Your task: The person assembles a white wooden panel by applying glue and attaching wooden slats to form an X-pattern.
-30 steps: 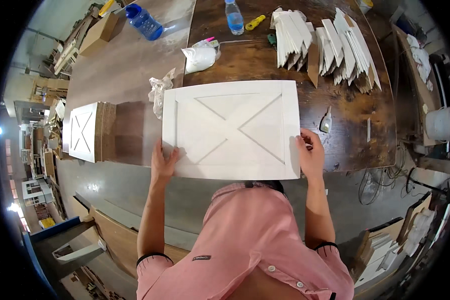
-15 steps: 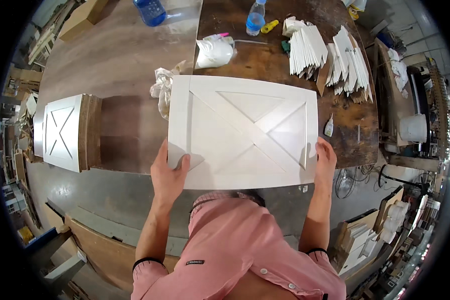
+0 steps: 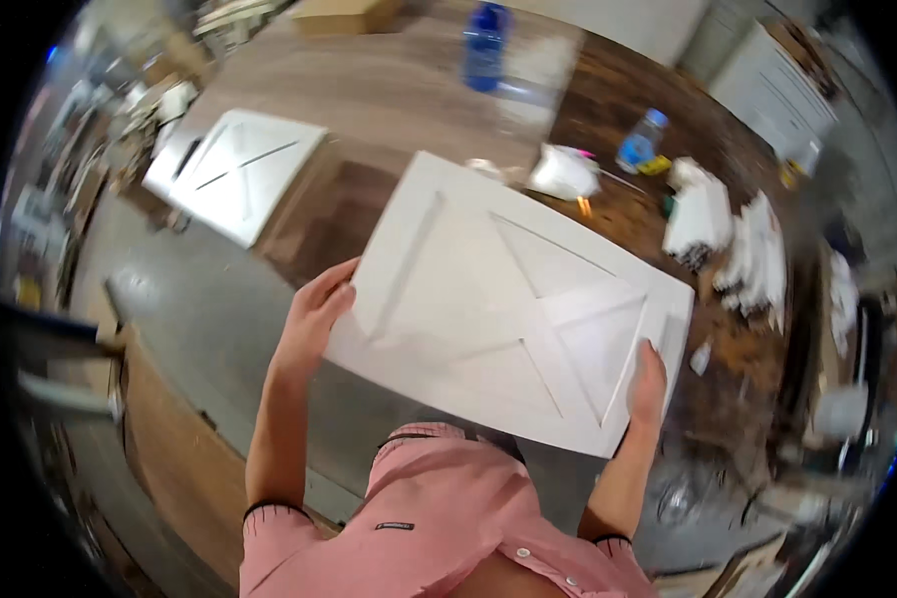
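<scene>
Between my two hands is a white cabinet door panel with a raised X-shaped frame on its face. It tilts down to the right, over the front edge of the workbench. My left hand grips its left edge, thumb near the face and fingers behind. My right hand holds the right edge, with the thumb lying on the frame and the other fingers hidden beneath. To the left, a stack of similar white X-patterned panels rests on the bench.
On the brown workbench stand a blue jug and a water bottle. A white bag lies behind the panel. Bundles of white strips and a small glue bottle sit at the right.
The panel has turned clockwise, its right end now lower, while both hands keep hold. My right thumb now lies over the panel's face. The whole view has swung toward the left.
</scene>
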### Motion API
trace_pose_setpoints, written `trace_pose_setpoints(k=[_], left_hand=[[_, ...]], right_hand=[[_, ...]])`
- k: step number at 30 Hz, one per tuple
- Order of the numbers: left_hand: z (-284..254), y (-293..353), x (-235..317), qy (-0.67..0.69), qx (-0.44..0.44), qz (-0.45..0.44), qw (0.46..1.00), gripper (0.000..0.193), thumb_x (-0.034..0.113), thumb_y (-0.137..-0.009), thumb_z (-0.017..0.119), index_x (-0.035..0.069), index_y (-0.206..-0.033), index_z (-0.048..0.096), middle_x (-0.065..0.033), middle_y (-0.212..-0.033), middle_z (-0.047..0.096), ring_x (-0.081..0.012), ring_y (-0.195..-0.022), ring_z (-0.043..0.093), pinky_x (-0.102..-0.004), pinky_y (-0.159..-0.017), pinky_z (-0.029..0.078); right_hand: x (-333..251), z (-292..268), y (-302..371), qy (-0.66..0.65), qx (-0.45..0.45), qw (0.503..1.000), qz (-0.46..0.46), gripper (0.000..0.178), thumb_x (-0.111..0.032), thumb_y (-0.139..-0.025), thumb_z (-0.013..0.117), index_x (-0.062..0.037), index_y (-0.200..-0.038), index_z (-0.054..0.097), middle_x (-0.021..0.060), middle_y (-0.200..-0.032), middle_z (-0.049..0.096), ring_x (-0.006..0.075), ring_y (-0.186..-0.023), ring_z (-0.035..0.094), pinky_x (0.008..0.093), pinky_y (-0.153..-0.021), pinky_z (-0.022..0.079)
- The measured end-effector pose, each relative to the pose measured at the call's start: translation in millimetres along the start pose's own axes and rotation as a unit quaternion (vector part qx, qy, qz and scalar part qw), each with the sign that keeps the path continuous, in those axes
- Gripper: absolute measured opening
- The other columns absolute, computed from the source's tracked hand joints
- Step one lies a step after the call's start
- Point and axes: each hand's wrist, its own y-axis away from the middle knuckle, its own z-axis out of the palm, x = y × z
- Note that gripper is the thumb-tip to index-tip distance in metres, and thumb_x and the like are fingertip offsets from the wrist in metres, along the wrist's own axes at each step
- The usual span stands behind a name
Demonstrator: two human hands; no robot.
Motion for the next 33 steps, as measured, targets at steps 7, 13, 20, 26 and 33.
trace_pose_setpoints(k=[7, 13, 20, 26, 33], left_hand=[[-66, 42, -41, 0.506, 0.035, 0.117, 0.854, 0.067, 0.054, -0.11, 0.039, 0.001, -0.15, 0.049, -0.0153, -0.139, 0.065, -0.0306, -0.121, 0.067, -0.048, -0.104, 0.053], [-91, 20, -36, 0.287, 0.196, -0.082, 0.934, 0.035, 0.03, -0.107, 0.056, 0.005, -0.131, 0.053, -0.0083, -0.112, 0.067, -0.0213, -0.092, 0.071, -0.0402, -0.079, 0.063], [-277, -84, -72, 0.316, 0.237, -0.065, 0.916, 0.02, 0.021, -0.1, 0.065, 0.009, -0.11, 0.052, -0.0028, -0.093, 0.059, -0.0155, -0.069, 0.063, -0.0299, -0.059, 0.053], [-373, -112, -82, 0.341, 0.31, -0.029, 0.887, 0.022, 0.02, -0.101, 0.066, 0.006, -0.112, 0.054, -0.0001, -0.089, 0.055, -0.0112, -0.069, 0.059, -0.0263, -0.059, 0.05], [-457, -108, -73, 0.092, 0.242, -0.122, 0.958, 0.043, 0.029, -0.103, 0.066, -0.004, -0.128, 0.055, -0.0082, -0.085, 0.067, -0.0172, -0.063, 0.067, -0.0303, -0.055, 0.055]], right_hand=[[10, 157, 17, -0.197, -0.103, 0.975, -0.027, 0.05, -0.032, -0.109, 0.053, 0.009, -0.137, 0.062, 0.0149, -0.132, 0.068, 0.024, -0.12, 0.064, 0.0359, -0.108, 0.048], [-18, 321, 7, -0.163, -0.151, 0.975, 0.002, 0.047, -0.031, -0.107, 0.057, 0.0075, -0.131, 0.065, 0.013, -0.124, 0.07, 0.0233, -0.111, 0.066, 0.0356, -0.1, 0.052], [-20, 537, -5, -0.082, -0.114, 0.989, -0.055, 0.053, -0.03, -0.102, 0.061, 0.013, -0.132, 0.063, 0.019, -0.131, 0.068, 0.0277, -0.113, 0.065, 0.0374, -0.099, 0.051], [-26, 649, 36, -0.08, -0.15, 0.983, -0.063, 0.054, -0.031, -0.104, 0.062, 0.0135, -0.133, 0.062, 0.0211, -0.134, 0.067, 0.0301, -0.119, 0.063, 0.0388, -0.105, 0.048], [-33, 663, 11, 0.251, -0.223, 0.932, -0.137, 0.059, -0.048, -0.102, 0.064, 0.0109, -0.106, 0.071, 0.0259, -0.107, 0.073, 0.0309, -0.102, 0.068, 0.0418, -0.094, 0.05]])
